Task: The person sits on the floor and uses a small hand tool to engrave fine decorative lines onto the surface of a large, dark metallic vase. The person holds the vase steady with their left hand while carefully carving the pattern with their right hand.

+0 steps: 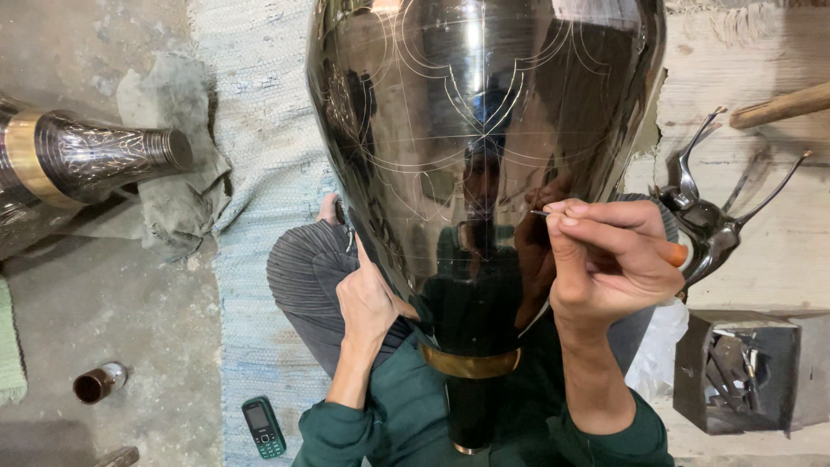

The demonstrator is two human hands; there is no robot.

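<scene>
From the left, I saw an engraved vase [78,160] lying on the floor and a green phone [263,426] on the rug. My left hand [367,303] pressed flat against the big dark vase [484,130] on my lap; my right hand [605,259] pinched an engraving tool [543,213] against it.

Soft, even daylight fills the scene, moderately bright, with only faint shadows on the concrete floor [104,294] and woven rug [251,173]. The polished dark metal vase [484,156] mirrors its surroundings, with a strong vertical glare streak near its far top and paler highlights across the engraved lines. Focus is sharp at the centre; wide-angle stretching bends the left and right edges slightly.
</scene>
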